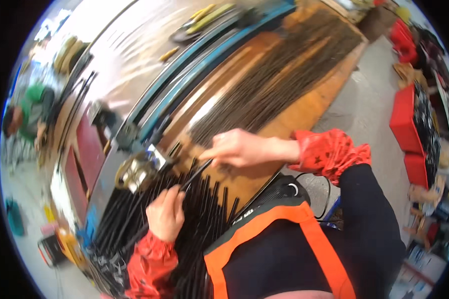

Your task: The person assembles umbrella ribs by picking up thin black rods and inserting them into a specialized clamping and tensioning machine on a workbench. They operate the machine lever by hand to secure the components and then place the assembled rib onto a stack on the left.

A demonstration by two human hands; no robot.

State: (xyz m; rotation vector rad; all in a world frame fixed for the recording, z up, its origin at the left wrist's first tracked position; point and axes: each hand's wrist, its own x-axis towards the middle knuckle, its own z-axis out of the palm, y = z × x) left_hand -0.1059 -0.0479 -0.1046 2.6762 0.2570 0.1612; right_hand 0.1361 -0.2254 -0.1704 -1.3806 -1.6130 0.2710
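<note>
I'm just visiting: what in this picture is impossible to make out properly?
All in the head view:
Rod, lower end: lost at the left hand, against dark rods.
Right hand, grip: blurred, palm turned away.
Yellow tools, exact kind: blurred.
Other person, what their hands do: too small, blurred.
Left sleeve, far end: cut off by the lower edge.

red bins (402, 119) at right, co-worker (34, 94) in green
</note>
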